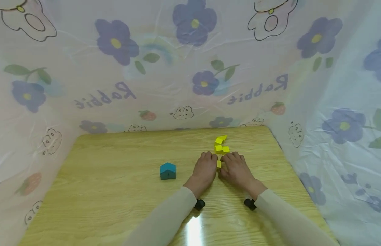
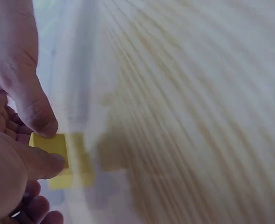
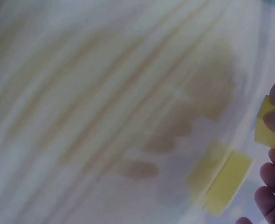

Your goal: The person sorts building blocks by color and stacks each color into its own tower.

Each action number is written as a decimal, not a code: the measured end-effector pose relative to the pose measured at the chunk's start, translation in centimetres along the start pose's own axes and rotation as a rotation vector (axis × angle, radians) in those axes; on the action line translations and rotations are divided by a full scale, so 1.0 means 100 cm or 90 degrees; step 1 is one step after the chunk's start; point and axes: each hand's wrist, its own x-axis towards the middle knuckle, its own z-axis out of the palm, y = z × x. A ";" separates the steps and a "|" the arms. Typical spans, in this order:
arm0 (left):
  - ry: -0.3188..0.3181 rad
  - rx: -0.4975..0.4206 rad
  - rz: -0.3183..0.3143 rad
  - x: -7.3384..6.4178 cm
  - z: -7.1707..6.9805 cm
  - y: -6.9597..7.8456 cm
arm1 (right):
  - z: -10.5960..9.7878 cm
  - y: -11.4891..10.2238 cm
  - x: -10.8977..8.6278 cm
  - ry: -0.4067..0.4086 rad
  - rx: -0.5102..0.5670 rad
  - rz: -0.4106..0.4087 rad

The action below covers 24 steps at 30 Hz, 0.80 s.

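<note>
Between the two hands, low over the table, a small yellow block (image 1: 219, 164) shows in the head view. My left hand (image 1: 204, 169) has its fingers curled at the block's left side, and my right hand (image 1: 238, 171) pinches from the right. Up close in the left wrist view, two thumbs press on the yellow block (image 2: 51, 144), one from above and one across its face. The right wrist view catches the held block (image 3: 268, 126) at its right edge, partly covered by fingers. Just beyond the hands lie several more yellow blocks (image 1: 219, 149), the farthest with a pointed end.
A blue house-shaped group of blocks (image 1: 168, 166) stands left of the hands on the wood-grain table (image 1: 116, 191). A printed flower curtain (image 1: 159, 78) hangs behind the table and along its sides. Black devices (image 1: 199, 205) sit at both wrists.
</note>
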 end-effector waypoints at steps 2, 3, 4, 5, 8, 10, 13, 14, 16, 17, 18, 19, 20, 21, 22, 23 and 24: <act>0.021 -0.022 -0.005 -0.014 -0.007 -0.008 | 0.001 -0.013 0.003 0.008 0.017 -0.013; 0.029 -0.033 -0.007 -0.022 -0.010 -0.011 | 0.001 -0.019 0.004 0.011 0.026 -0.021; 0.037 -0.042 -0.010 -0.030 -0.012 -0.014 | 0.002 -0.025 0.004 0.012 0.034 -0.029; 0.046 -0.048 -0.012 -0.038 -0.014 -0.017 | 0.002 -0.031 0.004 0.011 0.041 -0.037; 0.058 -0.060 -0.015 -0.061 -0.015 -0.023 | 0.006 -0.048 0.000 -0.001 0.058 -0.060; 0.061 -0.070 -0.013 -0.075 -0.014 -0.026 | 0.008 -0.057 -0.003 -0.008 0.061 -0.078; 0.059 -0.081 -0.008 -0.092 -0.012 -0.031 | 0.012 -0.068 -0.007 -0.011 0.051 -0.107; 0.059 -0.086 -0.009 -0.097 -0.011 -0.032 | 0.013 -0.071 -0.008 -0.015 0.048 -0.116; 0.055 -0.095 -0.014 -0.105 -0.009 -0.036 | 0.017 -0.077 -0.009 -0.022 0.046 -0.128; 0.052 -0.100 -0.020 -0.109 -0.008 -0.038 | 0.018 -0.080 -0.009 -0.030 0.047 -0.131; 0.050 -0.107 -0.024 -0.113 -0.008 -0.040 | 0.019 -0.082 -0.009 -0.036 0.045 -0.132; 0.049 -0.113 -0.028 -0.116 -0.007 -0.041 | 0.021 -0.084 -0.009 -0.044 0.045 -0.133; 0.044 -0.119 -0.030 -0.119 -0.006 -0.043 | 0.021 -0.086 -0.009 -0.050 0.043 -0.133; 0.040 -0.120 -0.029 -0.121 -0.005 -0.044 | 0.022 -0.087 -0.009 -0.054 0.039 -0.135; 0.035 -0.128 -0.033 -0.123 -0.005 -0.046 | 0.023 -0.089 -0.008 -0.056 0.031 -0.138; 0.032 -0.137 -0.038 -0.125 -0.004 -0.047 | 0.023 -0.089 -0.008 -0.057 0.028 -0.141; 0.030 -0.142 -0.041 -0.127 -0.003 -0.049 | 0.023 -0.090 -0.008 -0.057 0.022 -0.145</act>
